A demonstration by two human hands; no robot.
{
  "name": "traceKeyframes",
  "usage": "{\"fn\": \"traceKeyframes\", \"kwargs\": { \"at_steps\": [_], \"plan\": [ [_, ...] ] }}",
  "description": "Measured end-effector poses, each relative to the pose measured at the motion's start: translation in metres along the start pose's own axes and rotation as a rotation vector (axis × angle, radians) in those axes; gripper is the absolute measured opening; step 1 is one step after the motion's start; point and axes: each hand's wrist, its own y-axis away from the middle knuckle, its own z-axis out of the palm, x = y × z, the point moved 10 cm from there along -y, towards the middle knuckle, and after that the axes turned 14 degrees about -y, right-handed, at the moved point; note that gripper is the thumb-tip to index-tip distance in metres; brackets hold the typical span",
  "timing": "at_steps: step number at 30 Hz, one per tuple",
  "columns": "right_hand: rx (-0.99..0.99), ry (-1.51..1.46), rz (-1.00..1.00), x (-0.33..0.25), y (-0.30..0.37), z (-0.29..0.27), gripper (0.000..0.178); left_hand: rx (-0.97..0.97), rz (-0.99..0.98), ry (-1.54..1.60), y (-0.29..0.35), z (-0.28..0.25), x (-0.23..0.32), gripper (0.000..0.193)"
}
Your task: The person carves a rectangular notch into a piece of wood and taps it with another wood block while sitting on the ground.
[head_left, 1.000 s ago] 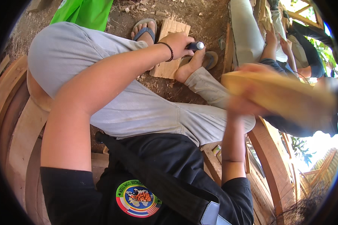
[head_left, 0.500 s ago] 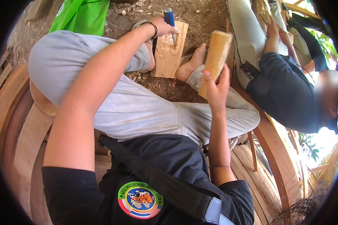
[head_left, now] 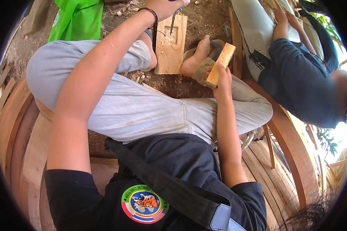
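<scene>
At the top edge, my left hand (head_left: 166,7) is closed on a chisel (head_left: 174,24), its handle mostly cut off by the frame. The blade points down into a shallow rectangular recess in a pale wooden board (head_left: 168,61), which lies on the ground between my feet. Wood chips lie in and around the recess. My right hand (head_left: 223,82) grips the lower end of a rectangular wooden block (head_left: 222,63). That block is held above my right ankle, apart from the chisel.
A bright green cloth or bag (head_left: 76,21) lies at the upper left. Another person (head_left: 297,81) sits close on the right, hands near their legs. Curved planks (head_left: 289,154) and more timber (head_left: 17,127) surround me. Shavings (head_left: 121,11) litter the dirt floor.
My right hand has lowered and tilted the wooden block, away from the chisel. My left hand and the chisel appear higher in the view, the handle now mostly out of frame.
</scene>
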Motion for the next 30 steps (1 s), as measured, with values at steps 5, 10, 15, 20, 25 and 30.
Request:
{"fn": "traceKeyframes", "kwargs": {
  "at_steps": [5,10,15,20,25,30],
  "plan": [
    [-0.074,0.109,-0.096,-0.009,0.007,0.021,0.039,-0.053,0.006,0.142,0.013,0.044,-0.013,0.041],
    [-0.129,0.13,-0.131,-0.011,0.011,0.031,0.042,-0.159,-0.063,-0.019,0.009,0.069,-0.036,0.034],
    [-0.13,0.14,-0.135,-0.012,0.012,0.035,0.042,-0.081,-0.015,0.044,0.003,0.079,-0.049,0.031],
    [-0.13,0.163,-0.16,-0.013,0.013,0.034,0.04,-0.085,0.012,0.151,0.005,0.08,-0.048,0.029],
    [-0.148,0.184,-0.164,-0.015,0.014,0.038,0.042,-0.169,-0.072,0.393,0.017,0.085,-0.046,0.032],
    [-0.153,0.186,-0.179,-0.015,0.015,0.04,0.041,-0.057,0.069,0.199,0.01,0.084,-0.05,0.033]
  ]
}}
